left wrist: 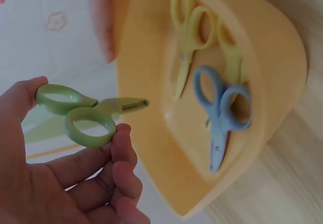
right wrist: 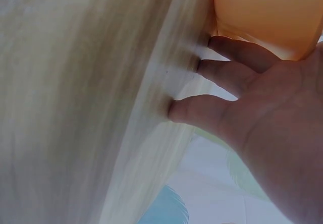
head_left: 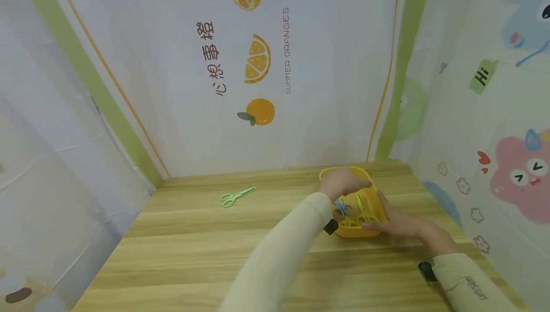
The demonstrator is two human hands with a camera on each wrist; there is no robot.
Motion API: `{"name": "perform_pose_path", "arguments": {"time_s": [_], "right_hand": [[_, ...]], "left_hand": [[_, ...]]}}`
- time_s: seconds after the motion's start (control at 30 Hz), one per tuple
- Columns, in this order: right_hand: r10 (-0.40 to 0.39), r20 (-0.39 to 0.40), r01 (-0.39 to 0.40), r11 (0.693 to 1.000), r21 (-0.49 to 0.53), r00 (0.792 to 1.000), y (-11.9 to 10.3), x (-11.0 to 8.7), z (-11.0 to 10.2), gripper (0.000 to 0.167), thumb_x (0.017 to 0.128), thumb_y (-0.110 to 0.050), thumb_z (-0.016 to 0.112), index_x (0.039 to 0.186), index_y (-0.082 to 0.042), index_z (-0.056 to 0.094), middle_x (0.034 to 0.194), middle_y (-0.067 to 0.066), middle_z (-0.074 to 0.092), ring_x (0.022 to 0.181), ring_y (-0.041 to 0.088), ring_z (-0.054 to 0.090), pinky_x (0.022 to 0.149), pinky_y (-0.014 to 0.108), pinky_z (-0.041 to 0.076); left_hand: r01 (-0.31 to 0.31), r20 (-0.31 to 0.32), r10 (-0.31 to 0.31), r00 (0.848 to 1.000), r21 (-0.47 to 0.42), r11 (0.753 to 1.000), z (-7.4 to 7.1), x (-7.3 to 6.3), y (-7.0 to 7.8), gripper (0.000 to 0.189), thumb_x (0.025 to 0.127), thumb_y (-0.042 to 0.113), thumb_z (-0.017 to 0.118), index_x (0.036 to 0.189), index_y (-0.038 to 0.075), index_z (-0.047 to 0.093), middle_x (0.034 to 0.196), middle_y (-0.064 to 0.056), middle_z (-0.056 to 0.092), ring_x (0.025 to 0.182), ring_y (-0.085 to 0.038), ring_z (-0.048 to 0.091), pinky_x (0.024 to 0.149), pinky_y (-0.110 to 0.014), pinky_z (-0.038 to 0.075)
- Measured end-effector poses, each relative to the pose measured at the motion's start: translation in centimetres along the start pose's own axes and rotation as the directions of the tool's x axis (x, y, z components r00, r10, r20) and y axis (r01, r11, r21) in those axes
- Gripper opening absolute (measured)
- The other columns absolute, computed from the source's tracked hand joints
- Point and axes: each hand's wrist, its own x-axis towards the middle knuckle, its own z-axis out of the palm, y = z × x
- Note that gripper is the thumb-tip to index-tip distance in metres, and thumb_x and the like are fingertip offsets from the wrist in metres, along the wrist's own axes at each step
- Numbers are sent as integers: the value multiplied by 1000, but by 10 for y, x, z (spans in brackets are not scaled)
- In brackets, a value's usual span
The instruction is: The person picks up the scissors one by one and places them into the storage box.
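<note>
My left hand reaches over a yellow plastic basket. In the left wrist view it pinches green scissors by the finger loops, thumb on one and a fingertip on the other. Their short blades point toward the basket's inside. Blue scissors and yellow scissors lie in the basket, with another yellow pair partly hidden beneath. At the basket's right side, my right hand holds it, thumb at the near rim and fingers along the outer wall. In the right wrist view several fingertips touch the tabletop.
Light green scissors lie on the wood-grain table, left of the basket. A white printed curtain hangs behind the table's back edge. Another patterned curtain runs along the right side, close to the right arm.
</note>
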Motion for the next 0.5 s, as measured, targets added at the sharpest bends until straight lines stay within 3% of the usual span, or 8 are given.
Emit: {"name": "perform_pose_path", "arguments": {"time_s": [0.13,0.23,0.5], "right_hand": [[16,4,-16,1000,-11,1000,0,1,0,130,99,-57,69,160,7,-26,165,50,5,152,66,25,118,75,32],[24,6,-24,999,-22,1000,0,1,-1,130,99,-58,69,160,7,-27,164,50,7,150,67,27,117,75,33],[56,15,-55,998,-9,998,2,1,1,130,98,-60,68,161,5,-26,167,48,3,153,66,22,119,76,30]], "left_hand": [[17,-35,-13,999,91,996,12,4,4,61,93,75,62,116,22,81,120,7,79,105,-14,72,91,-35,57],[26,-56,-17,998,164,986,18,8,8,60,93,77,60,110,24,82,117,10,79,102,-11,72,90,-33,55],[75,-58,-64,996,211,975,24,22,13,59,95,77,59,114,26,81,122,10,78,110,-11,71,95,-34,55]]}}
